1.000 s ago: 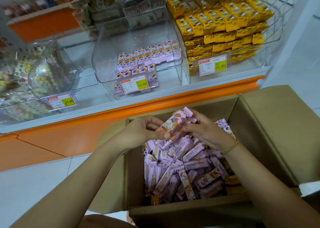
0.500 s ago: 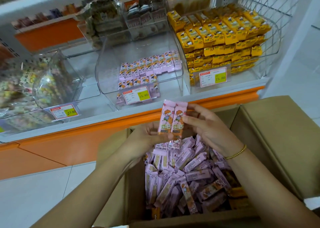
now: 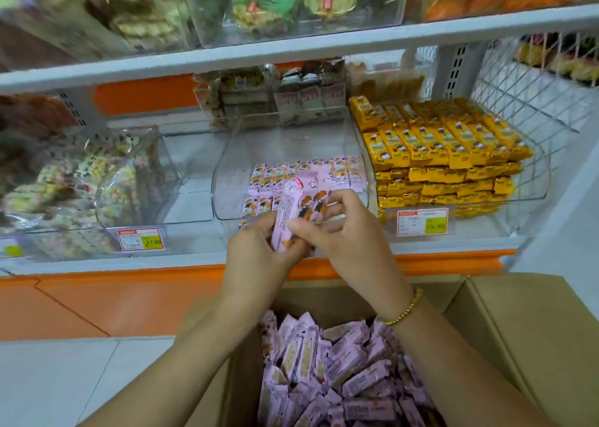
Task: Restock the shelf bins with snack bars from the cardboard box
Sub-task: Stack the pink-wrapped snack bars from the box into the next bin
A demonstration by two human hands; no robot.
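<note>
Snack bars (image 3: 293, 211): small pink bundle, apparently three (count uncertain), held upright just in front of the one partly filled clear bin (image 3: 233, 180). Left hand (image 3: 256, 255) and right hand (image 3: 343, 235) both pinch it, likely squaring the ends before placing. One cardboard box (image 3: 534, 329) below, dozens of bars left.

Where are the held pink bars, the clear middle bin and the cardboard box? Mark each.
held pink bars (image 3: 287, 206): head view, wrapper of the front bar.
clear middle bin (image 3: 231, 180): head view, bare left wall.
cardboard box (image 3: 534, 329): head view, open right flap.
</note>
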